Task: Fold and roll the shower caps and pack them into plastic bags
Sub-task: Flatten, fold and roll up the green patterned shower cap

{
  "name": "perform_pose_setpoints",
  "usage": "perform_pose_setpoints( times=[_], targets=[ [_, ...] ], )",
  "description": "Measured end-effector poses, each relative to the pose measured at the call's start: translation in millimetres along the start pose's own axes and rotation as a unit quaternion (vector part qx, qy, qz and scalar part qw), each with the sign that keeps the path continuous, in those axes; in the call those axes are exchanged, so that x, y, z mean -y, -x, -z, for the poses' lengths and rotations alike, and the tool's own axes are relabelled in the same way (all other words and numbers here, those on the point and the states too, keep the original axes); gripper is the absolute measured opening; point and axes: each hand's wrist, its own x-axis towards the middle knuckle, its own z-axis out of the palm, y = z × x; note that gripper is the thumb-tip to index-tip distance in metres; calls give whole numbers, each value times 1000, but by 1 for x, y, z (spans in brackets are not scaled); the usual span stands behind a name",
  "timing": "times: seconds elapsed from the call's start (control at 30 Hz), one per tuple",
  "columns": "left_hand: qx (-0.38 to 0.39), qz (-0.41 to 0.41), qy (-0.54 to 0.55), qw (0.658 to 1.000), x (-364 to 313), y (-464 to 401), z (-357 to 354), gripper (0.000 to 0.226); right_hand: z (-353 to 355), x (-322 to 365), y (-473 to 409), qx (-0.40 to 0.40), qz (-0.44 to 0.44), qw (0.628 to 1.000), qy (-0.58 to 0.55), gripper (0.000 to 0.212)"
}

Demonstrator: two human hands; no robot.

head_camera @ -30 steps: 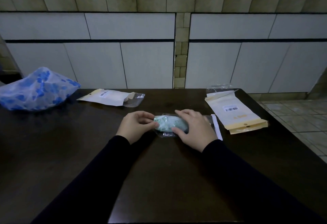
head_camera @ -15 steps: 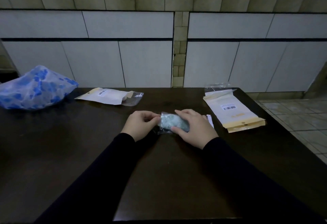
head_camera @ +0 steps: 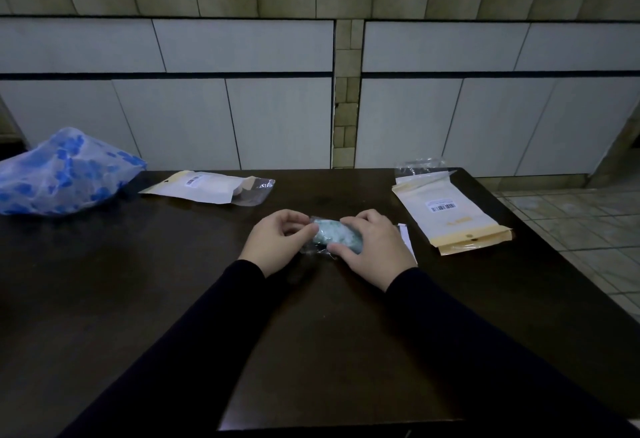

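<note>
A rolled pale green shower cap [head_camera: 335, 236] lies inside a clear plastic bag [head_camera: 313, 248] at the middle of the dark table [head_camera: 173, 281]. My left hand [head_camera: 277, 242] pinches the bag's left end with thumb and fingers. My right hand [head_camera: 372, 247] curls over the roll's right part and grips it through the plastic. The bag's right end is hidden under that hand, and a white strip [head_camera: 407, 240] sticks out beside it.
A blue-patterned shower cap [head_camera: 65, 174] lies loose at the table's far left. A white packet [head_camera: 204, 186] rests at the back centre-left. A stack of yellow-edged white bags [head_camera: 450, 212] lies at the back right. Behind the table runs a tiled counter front [head_camera: 242, 108].
The roll sits a little further into the bag and the hands have closed in on it slightly. Less of the white strip shows beside my right hand.
</note>
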Motion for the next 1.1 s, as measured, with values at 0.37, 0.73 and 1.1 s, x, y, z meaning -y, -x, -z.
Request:
perform_pose_setpoints(
  times=[0.37, 0.73, 1.1],
  targets=[
    [75, 7, 12, 997, 0, 2, 5, 18, 2, -5, -2, 10, -4, 1000, -12, 54],
    [-138, 72, -435, 887, 27, 17, 83, 59, -14, 19, -10, -10, 24, 1000, 17, 55],
    [-70, 180, -467, 863, 54, 22, 100, 69, -44, 54, -59, -18, 12, 998, 58, 52]
  ],
)
